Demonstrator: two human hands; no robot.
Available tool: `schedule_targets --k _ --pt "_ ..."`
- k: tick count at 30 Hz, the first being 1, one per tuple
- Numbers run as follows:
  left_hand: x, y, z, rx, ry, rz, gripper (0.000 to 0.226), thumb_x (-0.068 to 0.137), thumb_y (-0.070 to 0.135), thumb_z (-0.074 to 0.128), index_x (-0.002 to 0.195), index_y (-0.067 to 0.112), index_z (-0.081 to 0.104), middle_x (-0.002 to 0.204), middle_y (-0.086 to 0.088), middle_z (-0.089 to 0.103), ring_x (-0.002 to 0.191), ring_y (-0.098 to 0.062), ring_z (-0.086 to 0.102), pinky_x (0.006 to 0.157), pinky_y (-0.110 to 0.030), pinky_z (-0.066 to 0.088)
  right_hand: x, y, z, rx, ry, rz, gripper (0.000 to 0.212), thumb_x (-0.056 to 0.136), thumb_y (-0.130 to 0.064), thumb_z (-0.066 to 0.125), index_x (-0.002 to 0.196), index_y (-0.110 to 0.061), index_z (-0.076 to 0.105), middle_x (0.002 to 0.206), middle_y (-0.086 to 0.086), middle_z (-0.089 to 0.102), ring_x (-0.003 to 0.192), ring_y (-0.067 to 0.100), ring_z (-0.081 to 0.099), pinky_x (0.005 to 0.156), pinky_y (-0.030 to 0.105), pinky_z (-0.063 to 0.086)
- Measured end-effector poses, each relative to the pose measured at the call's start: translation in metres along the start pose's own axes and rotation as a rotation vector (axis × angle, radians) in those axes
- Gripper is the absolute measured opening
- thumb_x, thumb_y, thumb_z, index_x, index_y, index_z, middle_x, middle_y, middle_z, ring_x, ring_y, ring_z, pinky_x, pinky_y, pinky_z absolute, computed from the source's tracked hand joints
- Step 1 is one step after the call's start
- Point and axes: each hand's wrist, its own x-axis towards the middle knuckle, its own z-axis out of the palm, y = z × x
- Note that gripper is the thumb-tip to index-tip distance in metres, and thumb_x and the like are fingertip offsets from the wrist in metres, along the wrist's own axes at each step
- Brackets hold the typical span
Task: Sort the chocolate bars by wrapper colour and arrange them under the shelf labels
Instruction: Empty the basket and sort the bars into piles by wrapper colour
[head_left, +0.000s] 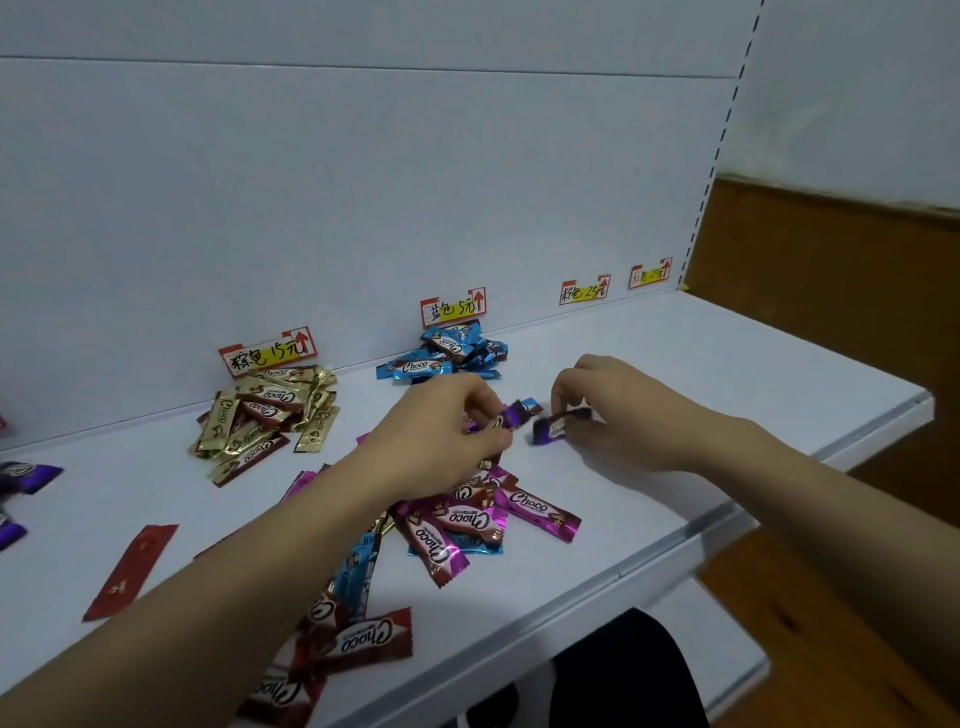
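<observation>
Red-wrapped bars (363, 639) lie nearest the camera as a person sorts chocolate on a shop shelf (727, 364). The left hand (447, 421) pinches a purple bar (511, 414). The right hand (602, 405) grips a second purple bar (558, 427), just beyond the mixed heap (467, 519). Both are probably best lifted clear, then carried well left of the fingers (485, 402) to the purple pile (28, 475).

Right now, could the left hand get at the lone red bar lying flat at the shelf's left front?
Probably yes: the red bar lies alone on bare shelf, nothing over it. But the left hand pinches a purple bar, so drop that first.
</observation>
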Motion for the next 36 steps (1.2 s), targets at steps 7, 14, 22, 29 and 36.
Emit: schedule_targets --k 7,14,22,29,36 --pt "-0.017 -0.009 -0.028 -0.563 0.162 -0.111 0.028 0.084 0.033 0.078 0.104 0.032 0.059 0.095 0.0 0.074 0.09 -0.015 0.073 0.089 -0.038 0.057 0.005 -0.028 -0.011 0.296 0.154 0.014 0.007 0.093 -0.029 0.07 0.097 -0.028 0.063 0.086 -0.012 0.067 0.078 0.009 0.062 0.067 0.024 0.051" --pt "-0.062 -0.05 -0.073 -0.489 0.373 -0.107 0.016 0.094 0.022 0.068 0.109 0.027 0.072 0.083 0.003 0.077 0.069 -0.008 0.071 0.065 -0.028 0.057 0.039 -0.089 -0.02 0.587 0.171 -0.031 0.012 0.087 -0.027 0.077 0.096 -0.02 0.073 0.074 -0.001 0.073 0.071 0.013 0.07 0.071 0.031 0.06" --pt "-0.144 -0.122 -0.129 -0.55 0.56 -0.28 0.007 0.095 0.008 0.064 0.1 0.008 0.07 0.095 -0.008 0.075 0.078 -0.018 0.077 0.068 -0.026 0.062 0.089 -0.182 0.004 0.667 0.006 -0.162 0.014 0.09 -0.012 0.074 0.104 -0.013 0.075 0.079 0.002 0.076 0.076 0.017 0.074 0.075 0.032 0.06" --pt "-0.216 -0.187 -0.167 -0.48 0.929 -0.371 0.003 0.089 0.007 0.073 0.09 0.01 0.074 0.074 -0.008 0.076 0.07 -0.022 0.076 0.06 -0.024 0.059 0.129 -0.284 0.026 0.715 -0.092 -0.279 0.006 0.084 -0.019 0.081 0.089 -0.019 0.078 0.072 -0.001 0.076 0.073 0.018 0.074 0.071 0.033 0.061" --pt "-0.26 -0.242 -0.185 -0.412 1.267 -0.536 0.006 0.09 0.014 0.073 0.085 0.017 0.074 0.074 -0.003 0.074 0.07 -0.019 0.073 0.072 -0.038 0.059 0.17 -0.382 0.053 0.732 -0.167 -0.292 0.003 0.088 -0.01 0.076 0.086 -0.012 0.077 0.072 0.003 0.076 0.067 0.013 0.074 0.064 0.024 0.058"
